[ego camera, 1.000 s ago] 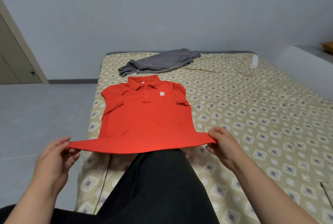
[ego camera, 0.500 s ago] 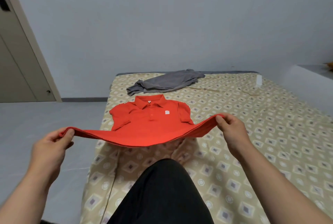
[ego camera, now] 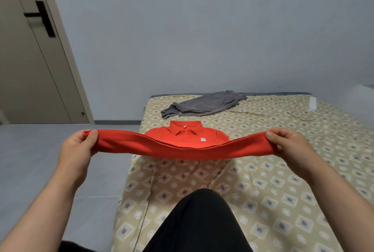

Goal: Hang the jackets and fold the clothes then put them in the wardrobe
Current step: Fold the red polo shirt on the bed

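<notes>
The red polo shirt (ego camera: 182, 146) is lifted by its bottom hem above the bed (ego camera: 283, 170). One corner is pinched by the left hand (ego camera: 77, 150) and the other by the right hand (ego camera: 291, 148), so the hem is stretched between them. The collar end is laid flat on the sheet. A crumpled grey garment (ego camera: 204, 103) is seen further back, maybe a shirt, hard to tell.

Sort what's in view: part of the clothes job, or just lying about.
Job: red polo shirt, hem pinched by left hand and right hand; crumpled grey garment; bed as work surface.
Lying about: small white object on the far side; door.
</notes>
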### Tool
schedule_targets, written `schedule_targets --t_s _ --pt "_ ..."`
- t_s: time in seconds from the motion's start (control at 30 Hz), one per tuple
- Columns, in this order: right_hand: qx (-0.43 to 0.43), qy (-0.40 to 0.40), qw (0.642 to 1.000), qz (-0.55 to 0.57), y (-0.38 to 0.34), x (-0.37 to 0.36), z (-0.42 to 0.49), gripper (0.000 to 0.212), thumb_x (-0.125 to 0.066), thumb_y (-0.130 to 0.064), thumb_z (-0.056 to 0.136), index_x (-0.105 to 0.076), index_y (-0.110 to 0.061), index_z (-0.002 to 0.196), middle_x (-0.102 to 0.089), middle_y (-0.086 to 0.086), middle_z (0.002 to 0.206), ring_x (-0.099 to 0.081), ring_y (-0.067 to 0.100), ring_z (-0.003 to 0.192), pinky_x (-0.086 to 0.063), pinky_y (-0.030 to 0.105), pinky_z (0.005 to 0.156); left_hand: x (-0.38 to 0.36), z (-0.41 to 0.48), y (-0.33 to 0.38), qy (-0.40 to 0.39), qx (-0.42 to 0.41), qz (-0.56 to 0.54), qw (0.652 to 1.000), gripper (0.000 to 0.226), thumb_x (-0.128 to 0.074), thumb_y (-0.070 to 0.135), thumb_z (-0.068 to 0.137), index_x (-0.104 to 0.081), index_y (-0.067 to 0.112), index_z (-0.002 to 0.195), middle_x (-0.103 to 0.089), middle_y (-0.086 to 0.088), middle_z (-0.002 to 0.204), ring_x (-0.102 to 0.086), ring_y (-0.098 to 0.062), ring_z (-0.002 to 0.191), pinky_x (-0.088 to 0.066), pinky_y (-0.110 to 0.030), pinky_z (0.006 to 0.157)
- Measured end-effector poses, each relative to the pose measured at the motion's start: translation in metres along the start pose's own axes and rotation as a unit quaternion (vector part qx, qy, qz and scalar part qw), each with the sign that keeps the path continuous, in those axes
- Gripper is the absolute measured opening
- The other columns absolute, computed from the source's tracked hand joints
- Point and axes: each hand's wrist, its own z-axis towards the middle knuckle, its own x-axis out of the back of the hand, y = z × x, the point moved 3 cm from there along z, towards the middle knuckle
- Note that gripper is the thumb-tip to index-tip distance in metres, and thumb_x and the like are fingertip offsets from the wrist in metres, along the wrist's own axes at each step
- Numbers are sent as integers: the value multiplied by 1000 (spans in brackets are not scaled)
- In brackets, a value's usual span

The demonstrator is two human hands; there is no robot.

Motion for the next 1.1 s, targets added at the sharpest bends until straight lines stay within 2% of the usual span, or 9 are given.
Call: schedule_targets --t_s 0.2,0.33,0.53,0.6,0.67,0.77,0.87,0.93,1.1 --pt "-57 -94 994 -1 -11 21 -15 11 -65 -14 78 -67 -4 82 -62 5 66 -58 11 54 -51 21 50 27 -4 4 -45 18 -3 999 28 -50 9 100 -67 16 78 -69 3 67 -64 -5 57 -53 -17 52" --pt "-135 -144 980 -21 4 20 -15 18 -66 -13 76 -66 1 87 -62 11 69 -59 16 57 -52 23 51 26 -8 -4 -122 99 -7 988 39 -49 14 100 -73 20 70 -71 -6 72 -69 -15 66 -56 -28 60" --pt "-163 -31 981 -96 43 9 20 14 -74 -15 82 -71 -4 92 -62 1 72 -53 10 63 -50 26 66 13 15 -38 -57 82 85 991 11 -61 15 96 -70 8 98 -69 -3 80 -61 -13 72 -51 -25 68" --pt "-162 35 976 -142 59 10 35 11 -73 -17 88 -75 -8 92 -56 -3 66 -46 11 61 -40 26 56 11 26 -49 -43 38 190 980 9 -69 14 91 -73 8 95 -70 -5 82 -59 -17 77 -47 -32 75" --pt "-194 59 974 -96 77 4 48 14 -67 -16 92 -73 -5 96 -49 -1 55 -36 11 48 -34 21 44 6 36 -61 -49 50 264 962 17 -70 20 91 -71 10 77 -65 -4 63 -53 -19 59 -44 -32 63" --pt "-256 77 964 7 99 -10 66 11 -56 -13 99 -67 -9 101 -70 3 71 -55 11 54 -53 25 51 -9 50 -79 -60 160 223 960 33 -56 24 100 -58 7 72 -58 -3 49 -45 -17 37 -39 -20 40" --pt "-267 81 955 106 117 -22 89 18 -50 -6 99 -65 -10 108 -73 8 98 -66 21 83 -57 35 71 -32 63 -93 -75 264 56 960 17 -47 16 104 -60 9 95 -72 -10 90 -68 -18 78 -61 -29 58" --pt "-266 65 953 132 122 -29 104 24 -56 -2 93 -68 -13 111 -71 3 102 -64 17 88 -56 35 78 -45 77 -102 -79 287 2 955 12 -45 11 104 -57 11 105 -70 -10 104 -65 -22 99 -59 -41 79" --pt "-252 69 959 105 118 -48 159 26 -58 -3 93 -67 -17 114 -64 -1 102 -60 12 96 -54 33 77 -86 123 -114 -104 308 -2 946 18 -44 5 102 -60 14 102 -66 -8 112 -62 -18 101 -52 -41 83"
